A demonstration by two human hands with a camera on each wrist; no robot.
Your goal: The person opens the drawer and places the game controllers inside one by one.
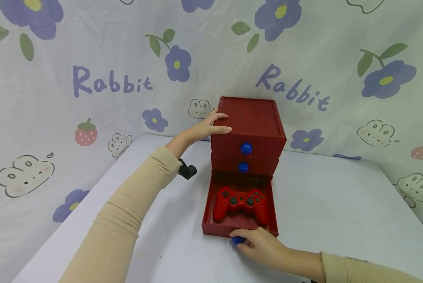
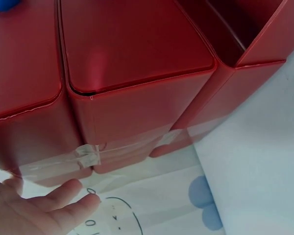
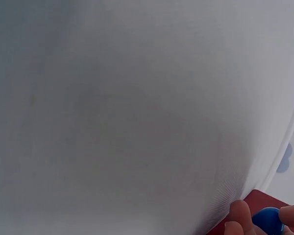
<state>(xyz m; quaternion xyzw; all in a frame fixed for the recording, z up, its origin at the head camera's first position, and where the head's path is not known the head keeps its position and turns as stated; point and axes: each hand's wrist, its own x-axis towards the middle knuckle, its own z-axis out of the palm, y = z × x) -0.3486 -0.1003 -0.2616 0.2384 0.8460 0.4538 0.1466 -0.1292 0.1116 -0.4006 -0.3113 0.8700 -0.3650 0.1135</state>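
Observation:
A red drawer unit of stacked boxes stands at the back of the table. Its bottom drawer is pulled out toward me, and a red game controller lies inside. My right hand pinches the blue round knob on that drawer's front between thumb and fingers. At the unit's upper left edge rests my left hand, its fingers extended over the top and side. Two more blue knobs, an upper knob and a lower knob, sit on the closed drawers above.
A white cloth covers the table. Behind the unit hangs a printed curtain with flowers and rabbits. Clear tape runs across the boxes' side in the left wrist view. A black device shows below my left wrist.

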